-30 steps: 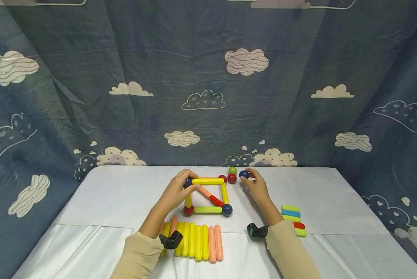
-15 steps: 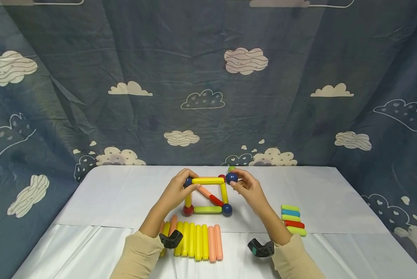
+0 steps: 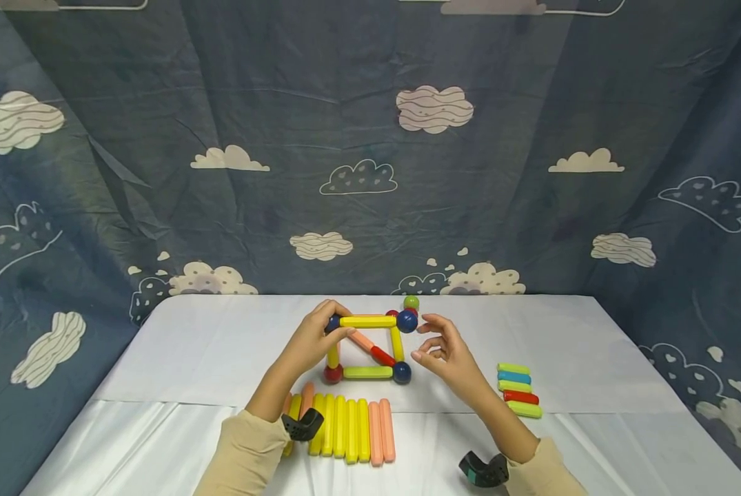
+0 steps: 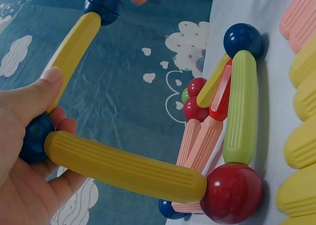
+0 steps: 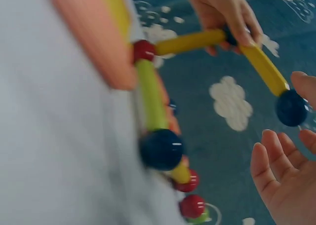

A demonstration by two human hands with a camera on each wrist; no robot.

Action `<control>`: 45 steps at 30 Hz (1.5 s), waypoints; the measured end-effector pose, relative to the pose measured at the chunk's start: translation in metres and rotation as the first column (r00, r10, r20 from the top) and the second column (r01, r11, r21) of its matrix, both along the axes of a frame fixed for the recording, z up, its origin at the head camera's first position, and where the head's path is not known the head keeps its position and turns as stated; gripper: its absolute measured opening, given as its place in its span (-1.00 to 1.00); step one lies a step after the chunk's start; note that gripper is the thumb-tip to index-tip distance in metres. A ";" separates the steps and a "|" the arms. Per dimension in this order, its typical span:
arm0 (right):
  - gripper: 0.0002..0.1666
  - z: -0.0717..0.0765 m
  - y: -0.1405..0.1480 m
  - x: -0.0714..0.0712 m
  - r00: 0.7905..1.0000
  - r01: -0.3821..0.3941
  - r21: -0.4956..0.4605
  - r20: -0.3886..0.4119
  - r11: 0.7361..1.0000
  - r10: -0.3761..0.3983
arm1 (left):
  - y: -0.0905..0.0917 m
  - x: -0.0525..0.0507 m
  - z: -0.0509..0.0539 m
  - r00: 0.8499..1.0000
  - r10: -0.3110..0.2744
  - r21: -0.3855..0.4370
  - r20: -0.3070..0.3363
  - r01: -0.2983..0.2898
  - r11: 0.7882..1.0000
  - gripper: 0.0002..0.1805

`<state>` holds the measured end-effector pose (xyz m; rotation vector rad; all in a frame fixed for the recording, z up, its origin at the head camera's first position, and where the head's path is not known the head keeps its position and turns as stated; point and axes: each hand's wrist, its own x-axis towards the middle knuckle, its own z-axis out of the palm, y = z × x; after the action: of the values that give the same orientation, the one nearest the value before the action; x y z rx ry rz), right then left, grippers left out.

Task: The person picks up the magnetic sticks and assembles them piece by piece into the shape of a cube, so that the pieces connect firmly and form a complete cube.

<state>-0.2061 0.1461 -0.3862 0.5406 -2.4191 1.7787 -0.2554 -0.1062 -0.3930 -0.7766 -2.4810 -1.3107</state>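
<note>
My left hand (image 3: 313, 335) grips a blue ball (image 4: 37, 137) at the upper left corner of a stick-and-ball frame, its thumb lying on a yellow stick (image 3: 367, 321). That stick reaches right, raised above the table, to another blue ball (image 3: 407, 321) at its end. A second yellow stick (image 4: 126, 167) runs down from the held ball to a red ball (image 4: 233, 193). Along the front, a green stick (image 3: 367, 373) joins this red ball to a blue ball (image 3: 402, 373). Just right of the raised stick's end ball, my right hand (image 3: 453, 355) holds nothing, fingers loosely bent.
Yellow sticks (image 3: 345, 430) and salmon sticks (image 3: 381, 432) lie in a row at the front, partly under the left forearm. Short coloured sticks (image 3: 518, 390) are stacked side by side on the right. A green ball (image 3: 411, 302) sits behind the frame.
My right hand has carried the blue ball left to the end of the raised yellow stick, let go and drawn back slightly right. The left hand has stayed put.
</note>
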 end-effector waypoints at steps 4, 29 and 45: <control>-0.32 -0.019 0.001 0.014 0.995 -0.081 0.068 0.065 0.994 0.076 | -0.001 0.000 0.000 1.000 0.002 -0.006 -0.006 -0.002 1.000 -0.81; -0.35 -0.062 -0.019 0.019 0.953 -0.284 0.202 0.167 0.937 0.252 | -0.003 -0.001 0.001 1.000 0.002 -0.005 -0.006 -0.002 1.000 -0.81; -0.60 -0.046 -0.014 -0.021 0.988 0.153 0.091 -0.049 0.984 -0.149 | -0.001 0.000 0.000 1.000 0.004 -0.001 0.008 -0.004 1.000 -0.81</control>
<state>-0.2271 0.1318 -0.4325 0.3863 -2.4535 1.5842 -0.2552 -0.1076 -0.3933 -0.7682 -2.4880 -1.3145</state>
